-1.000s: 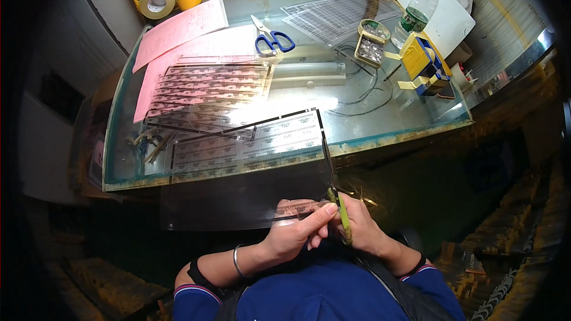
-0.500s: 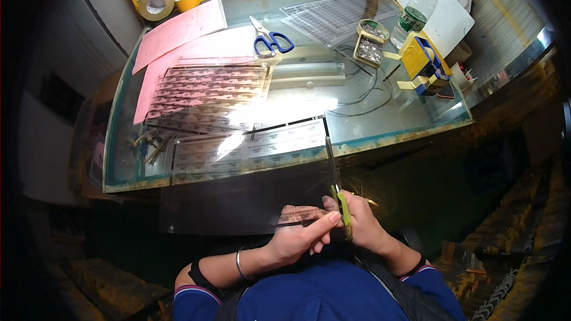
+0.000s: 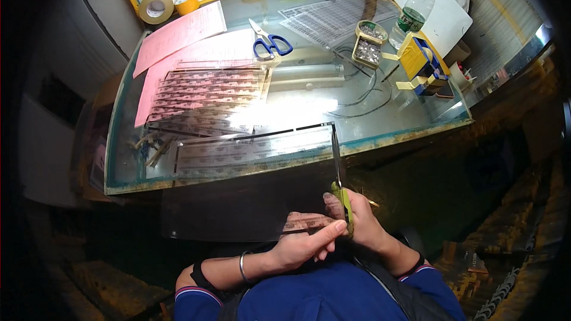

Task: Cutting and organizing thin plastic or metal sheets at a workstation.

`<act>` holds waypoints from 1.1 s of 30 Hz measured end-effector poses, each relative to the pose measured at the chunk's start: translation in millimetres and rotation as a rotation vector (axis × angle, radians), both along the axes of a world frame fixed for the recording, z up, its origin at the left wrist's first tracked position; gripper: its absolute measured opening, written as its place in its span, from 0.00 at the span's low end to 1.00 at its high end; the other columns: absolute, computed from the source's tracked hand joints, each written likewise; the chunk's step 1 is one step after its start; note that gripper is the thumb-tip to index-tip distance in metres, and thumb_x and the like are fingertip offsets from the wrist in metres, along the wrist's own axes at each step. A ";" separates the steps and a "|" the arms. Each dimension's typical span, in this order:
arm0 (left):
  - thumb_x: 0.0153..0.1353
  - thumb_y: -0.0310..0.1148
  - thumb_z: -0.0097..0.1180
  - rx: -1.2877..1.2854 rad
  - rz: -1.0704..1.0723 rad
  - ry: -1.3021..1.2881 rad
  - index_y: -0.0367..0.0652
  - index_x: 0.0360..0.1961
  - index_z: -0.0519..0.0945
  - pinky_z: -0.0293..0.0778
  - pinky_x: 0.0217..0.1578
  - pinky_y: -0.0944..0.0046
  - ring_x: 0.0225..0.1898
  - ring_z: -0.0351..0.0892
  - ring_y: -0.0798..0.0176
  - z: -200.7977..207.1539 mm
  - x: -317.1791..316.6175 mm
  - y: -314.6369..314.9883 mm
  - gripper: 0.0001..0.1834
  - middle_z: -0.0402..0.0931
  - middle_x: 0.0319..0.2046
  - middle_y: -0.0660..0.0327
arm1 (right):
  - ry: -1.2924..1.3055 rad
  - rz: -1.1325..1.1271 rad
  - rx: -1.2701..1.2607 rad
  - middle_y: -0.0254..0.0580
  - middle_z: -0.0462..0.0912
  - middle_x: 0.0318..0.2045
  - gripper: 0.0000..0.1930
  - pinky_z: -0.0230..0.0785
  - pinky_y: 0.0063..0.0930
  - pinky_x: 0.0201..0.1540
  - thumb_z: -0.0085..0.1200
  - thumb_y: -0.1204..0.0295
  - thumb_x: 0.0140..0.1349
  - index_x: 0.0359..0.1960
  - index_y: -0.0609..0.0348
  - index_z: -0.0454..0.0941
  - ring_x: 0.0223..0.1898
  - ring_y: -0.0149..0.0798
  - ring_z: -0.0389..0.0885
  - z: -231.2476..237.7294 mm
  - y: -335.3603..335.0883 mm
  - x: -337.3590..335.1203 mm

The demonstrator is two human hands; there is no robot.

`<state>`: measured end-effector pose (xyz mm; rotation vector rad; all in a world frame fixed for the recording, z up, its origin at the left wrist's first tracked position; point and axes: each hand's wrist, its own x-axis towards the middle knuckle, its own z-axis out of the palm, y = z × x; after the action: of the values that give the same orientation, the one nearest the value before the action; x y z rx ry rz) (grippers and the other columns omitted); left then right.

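A transparent film sheet (image 3: 256,150) with dark printed rows spans from the table's front edge down toward my lap. My left hand (image 3: 303,246) grips its lower right corner between thumb and fingers; some fingers show through the film from behind. My right hand (image 3: 367,224) is closed around green-handled scissors (image 3: 347,207) at the sheet's right edge. Their blades point away from me along the dark border strip, and the exact bite of the blades is too small to make out.
On the glass-topped table (image 3: 380,142) lie pink papers (image 3: 178,32), more printed films (image 3: 208,92) and blue-handled scissors (image 3: 272,44). Farther right are a tray of small metal bits (image 3: 367,52), a tape dispenser (image 3: 423,62) and a plastic bottle (image 3: 416,9). Tape rolls (image 3: 157,8) stand at the back left.
The film sheet has shifted slightly right and toward me. My left hand has moved a little right with it, while the scissors in my right hand sit slightly farther along the sheet's edge.
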<state>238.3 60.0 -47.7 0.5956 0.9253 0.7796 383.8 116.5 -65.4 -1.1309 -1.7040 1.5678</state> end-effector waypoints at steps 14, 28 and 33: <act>0.61 0.37 0.49 -0.054 -0.016 -0.134 0.38 0.26 0.76 0.58 0.11 0.77 0.11 0.64 0.75 8.3 8.4 -0.5 0.13 0.69 0.14 0.65 | 0.218 -0.034 0.155 0.33 0.69 0.24 0.12 0.63 0.20 0.25 0.50 0.65 0.58 0.36 0.62 0.69 0.24 0.24 0.65 -30.1 2.9 -11.0; 0.63 0.38 0.44 -0.110 -0.182 -0.248 0.40 0.23 0.72 0.60 0.09 0.76 0.10 0.65 0.74 6.9 8.2 -0.1 0.15 0.70 0.13 0.63 | 0.489 -0.111 -0.026 0.30 0.70 0.25 0.18 0.67 0.21 0.27 0.40 0.51 0.59 0.35 0.54 0.68 0.25 0.26 0.71 -74.9 -7.1 -22.4; 0.59 0.34 0.51 -0.028 -0.211 -0.130 0.35 0.28 0.76 0.63 0.10 0.76 0.11 0.69 0.72 12.0 -2.6 0.7 0.11 0.72 0.13 0.61 | 0.986 -0.303 -0.637 0.33 0.68 0.20 0.20 0.64 0.21 0.21 0.36 0.50 0.61 0.28 0.55 0.65 0.19 0.28 0.68 -32.6 -11.6 -18.4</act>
<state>235.8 60.7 -35.7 0.6000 0.7393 0.6071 365.4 105.0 -98.0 -0.6087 -0.3852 2.0150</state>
